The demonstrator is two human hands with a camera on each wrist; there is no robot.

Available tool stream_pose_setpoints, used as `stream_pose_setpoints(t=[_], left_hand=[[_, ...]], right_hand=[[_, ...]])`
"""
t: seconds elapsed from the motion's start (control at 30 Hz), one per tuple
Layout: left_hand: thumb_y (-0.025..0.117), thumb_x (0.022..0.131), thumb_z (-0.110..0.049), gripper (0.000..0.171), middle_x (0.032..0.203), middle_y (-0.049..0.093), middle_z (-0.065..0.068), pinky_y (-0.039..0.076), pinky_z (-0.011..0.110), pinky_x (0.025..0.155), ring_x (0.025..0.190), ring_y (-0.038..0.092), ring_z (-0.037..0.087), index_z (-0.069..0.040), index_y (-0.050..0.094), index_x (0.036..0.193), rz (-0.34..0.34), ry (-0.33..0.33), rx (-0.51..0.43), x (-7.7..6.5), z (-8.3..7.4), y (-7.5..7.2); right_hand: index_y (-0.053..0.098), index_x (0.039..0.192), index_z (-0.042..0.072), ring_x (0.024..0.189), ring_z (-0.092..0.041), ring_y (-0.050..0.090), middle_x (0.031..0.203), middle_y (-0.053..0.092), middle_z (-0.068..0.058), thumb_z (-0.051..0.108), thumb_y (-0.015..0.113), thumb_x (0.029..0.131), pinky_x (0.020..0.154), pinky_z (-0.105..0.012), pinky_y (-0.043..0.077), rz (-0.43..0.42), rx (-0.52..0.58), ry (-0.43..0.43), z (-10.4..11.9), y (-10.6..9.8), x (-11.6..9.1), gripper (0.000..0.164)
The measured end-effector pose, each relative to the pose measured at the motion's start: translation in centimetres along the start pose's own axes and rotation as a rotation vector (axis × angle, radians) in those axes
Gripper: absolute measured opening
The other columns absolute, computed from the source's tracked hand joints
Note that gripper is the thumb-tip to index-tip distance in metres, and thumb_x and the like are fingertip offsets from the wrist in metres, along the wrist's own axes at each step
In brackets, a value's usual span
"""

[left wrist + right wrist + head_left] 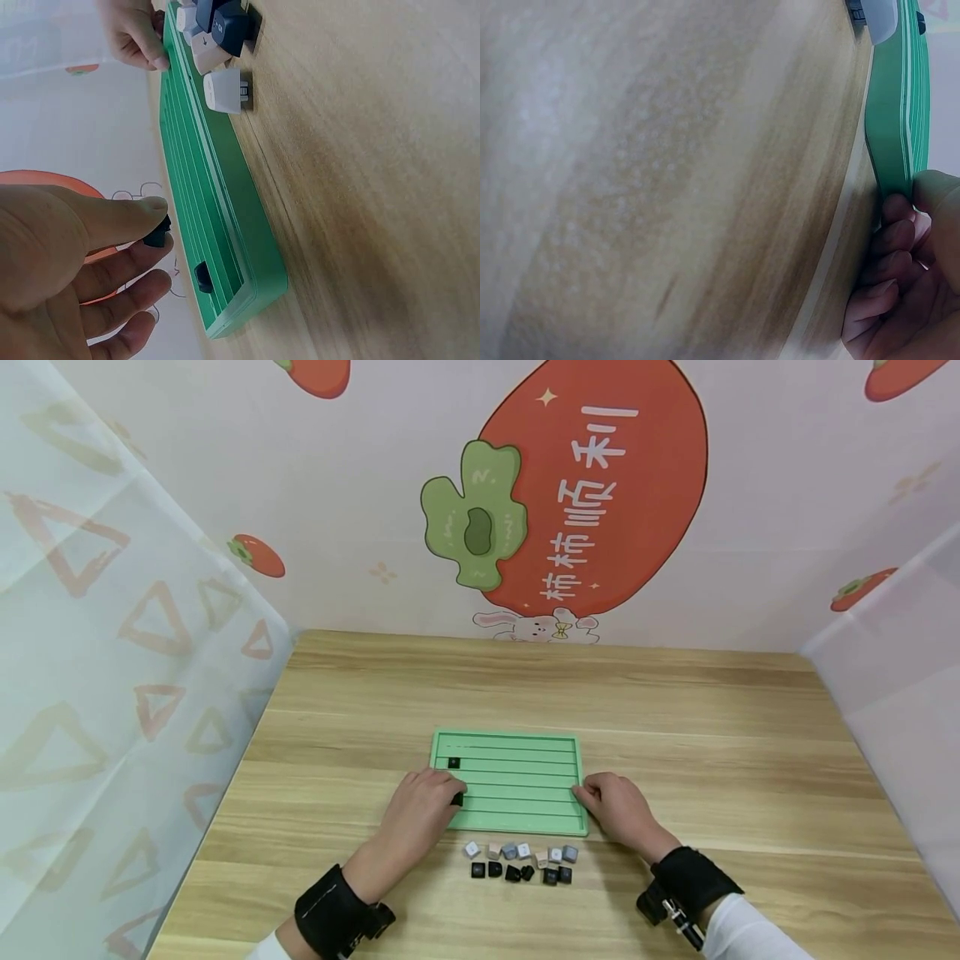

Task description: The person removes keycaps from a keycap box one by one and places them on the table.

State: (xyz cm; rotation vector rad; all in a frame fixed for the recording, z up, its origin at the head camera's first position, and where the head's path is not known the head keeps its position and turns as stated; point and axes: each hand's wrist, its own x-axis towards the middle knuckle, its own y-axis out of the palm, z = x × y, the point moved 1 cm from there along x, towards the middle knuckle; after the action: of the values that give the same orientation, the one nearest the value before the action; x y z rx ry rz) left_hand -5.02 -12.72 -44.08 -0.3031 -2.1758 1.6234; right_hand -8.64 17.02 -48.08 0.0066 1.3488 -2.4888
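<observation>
My left hand [423, 810] pinches a black keycap [156, 234] between thumb and fingertips, above the left part of a shallow green tray [517, 827]. Thin ridges divide the tray into long rows. One black keycap [453, 762] sits in an upper row near the tray's left end, just beyond the left hand. At the opposite end, my right hand [618, 810] grips the tray's edge. In the right wrist view its thumb [937, 191] lies on the rim and its curled forefinger is against the outer wall. The legend of the held keycap is hidden.
Below the tray's near edge lie two loose rows of keycaps: white, beige and grey-blue ones [523, 851] above, black ones [477, 870] beneath. They rest on a wood-grain table [360, 693]. Printed cloth walls [360, 510] stand at the back and both sides.
</observation>
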Motion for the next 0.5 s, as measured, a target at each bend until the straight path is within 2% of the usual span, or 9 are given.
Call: stream_pose_setpoints(t=[0.5], left_hand=[[0.076,0.071,-0.017,0.024,0.091,0.068,-0.003,0.044,0.03,0.069,0.085,0.061,0.015,-0.014,0.071,0.094,0.041,0.047,-0.04,-1.06,-0.64,-0.24]], right_hand=[[0.044,0.057,0.014,0.045,-0.011,0.033,0.049,0.033,0.006,0.027,0.056,0.092,0.05,-0.026,0.027,-0.004,0.005,0.005,-0.04,0.04,0.01,0.039]])
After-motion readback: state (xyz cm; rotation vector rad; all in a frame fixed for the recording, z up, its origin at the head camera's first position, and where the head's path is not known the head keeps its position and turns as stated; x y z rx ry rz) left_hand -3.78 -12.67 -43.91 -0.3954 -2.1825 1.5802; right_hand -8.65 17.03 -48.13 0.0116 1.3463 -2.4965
